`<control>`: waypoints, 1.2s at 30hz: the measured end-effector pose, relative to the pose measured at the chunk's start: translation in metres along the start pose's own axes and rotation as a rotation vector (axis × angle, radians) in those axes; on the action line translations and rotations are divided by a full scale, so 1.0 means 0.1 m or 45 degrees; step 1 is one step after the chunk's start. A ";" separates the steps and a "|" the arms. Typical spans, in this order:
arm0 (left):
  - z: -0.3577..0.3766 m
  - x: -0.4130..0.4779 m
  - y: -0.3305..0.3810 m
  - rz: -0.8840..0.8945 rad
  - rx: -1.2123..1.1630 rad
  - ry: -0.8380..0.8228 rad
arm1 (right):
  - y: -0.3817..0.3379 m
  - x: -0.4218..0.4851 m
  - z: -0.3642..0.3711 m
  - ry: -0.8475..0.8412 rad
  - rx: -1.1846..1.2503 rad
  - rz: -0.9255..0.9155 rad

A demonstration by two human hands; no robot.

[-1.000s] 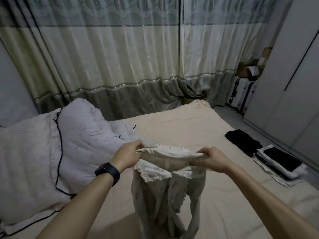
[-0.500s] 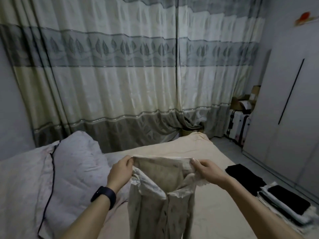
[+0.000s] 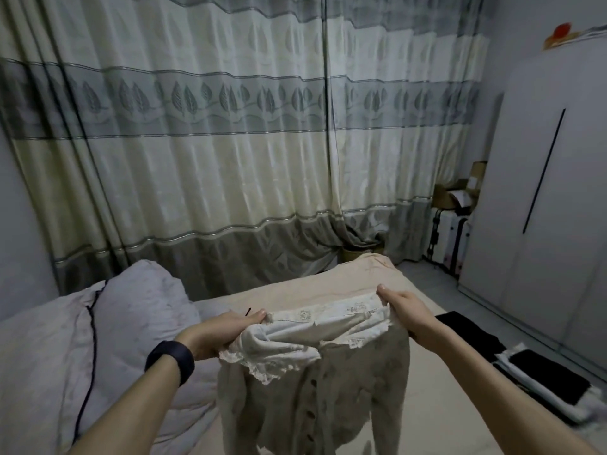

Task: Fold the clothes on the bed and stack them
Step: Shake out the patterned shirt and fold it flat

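Below both hands (image 3: 226,331) (image 3: 409,311), blouse (image 3: 328,389) now wider

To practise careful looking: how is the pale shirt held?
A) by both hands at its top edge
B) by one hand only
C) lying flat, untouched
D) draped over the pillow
A: the left hand and right hand each grip the shirt at its top edge; it hangs down.

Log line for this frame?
step: shirt held up, unfolded | left hand: grips top edge | right hand: grips top edge | stack: on bed, right
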State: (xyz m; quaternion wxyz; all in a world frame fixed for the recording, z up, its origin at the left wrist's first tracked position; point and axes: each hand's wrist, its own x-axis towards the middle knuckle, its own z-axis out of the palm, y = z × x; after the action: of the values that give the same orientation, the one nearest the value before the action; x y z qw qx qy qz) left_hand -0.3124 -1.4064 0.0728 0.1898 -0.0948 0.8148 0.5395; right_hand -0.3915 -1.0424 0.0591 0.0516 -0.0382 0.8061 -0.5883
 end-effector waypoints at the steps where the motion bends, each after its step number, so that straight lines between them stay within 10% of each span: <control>1: 0.01 -0.01 0.00 -0.025 0.004 -0.043 | 0.00 0.00 0.00 0.005 0.006 0.054; 7: 0.23 -0.07 -0.14 -0.070 -0.209 0.000 | 0.15 -0.04 0.09 0.043 -0.356 0.023; 17: 0.17 -0.02 -0.24 0.557 0.833 1.019 | 0.19 0.08 0.18 0.061 -0.526 -0.010; 20: 0.10 0.02 -0.19 0.422 0.433 0.850 | 0.10 0.08 0.17 -0.052 -0.147 0.125; 25: 0.03 -0.05 -0.29 -0.076 -0.561 -0.087 | 0.03 0.04 0.06 -0.214 0.082 0.365; 31: 0.06 -0.05 -0.40 0.170 -0.924 -0.012 | 0.17 0.01 -0.03 -0.074 0.115 0.276; 36: 0.35 -0.01 -0.36 0.278 -0.169 0.491 | 0.27 -0.11 0.09 0.045 -0.149 0.144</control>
State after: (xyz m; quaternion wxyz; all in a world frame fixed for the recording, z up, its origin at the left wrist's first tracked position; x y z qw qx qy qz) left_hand -0.2915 -1.3890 0.0312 -0.0355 -0.1196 0.8041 0.5813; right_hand -0.3796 -1.0411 0.0315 0.0682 0.0149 0.8408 -0.5368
